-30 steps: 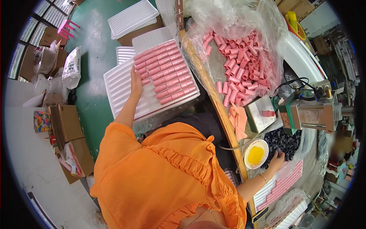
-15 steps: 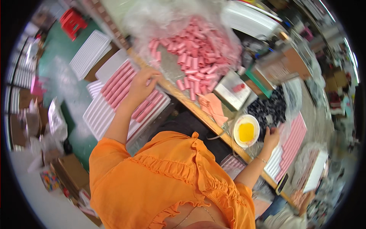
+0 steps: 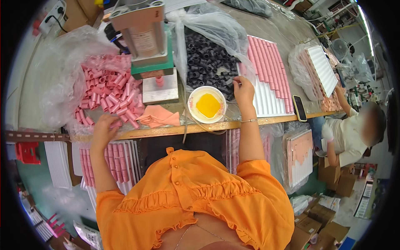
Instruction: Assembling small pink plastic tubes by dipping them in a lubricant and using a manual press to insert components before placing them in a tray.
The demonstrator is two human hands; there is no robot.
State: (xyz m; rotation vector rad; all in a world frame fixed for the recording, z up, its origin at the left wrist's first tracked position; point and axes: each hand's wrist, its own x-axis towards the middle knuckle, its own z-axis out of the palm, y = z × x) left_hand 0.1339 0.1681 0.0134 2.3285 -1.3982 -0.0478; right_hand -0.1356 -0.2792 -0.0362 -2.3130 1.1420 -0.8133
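My left hand point(image 3: 105, 128) is at the front edge of a heap of pink plastic tubes point(image 3: 111, 99). Its fingers are bent but apart, close to a loose tube, with no tube visibly gripped. My right hand point(image 3: 245, 92) sits at the right side of a pile of small black plastic fittings point(image 3: 210, 58), thumb and fingertips pinched together. What is between those fingertips, if anything, is too small to make out. Between my hands stands a white bowl point(image 3: 191, 111) holding something yellow. A press point(image 3: 146, 41) rises behind, with one pink tube point(image 3: 159, 81) upright on its metal block point(image 3: 160, 93).
An orange cloth point(image 3: 160, 116) lies by the table's wooden edge point(image 3: 158, 132). Right of my right hand are a white ribbed tray point(image 3: 264, 100) with rows of pink tubes and a phone point(image 3: 299, 108). Filled trays point(image 3: 114, 160) stand below, left. Another person point(image 3: 346, 133) sits at right.
My view has swung to the right. My left hand has left the tray of pink tubes for the tube heap on the table. My right hand stays beside the black fittings.
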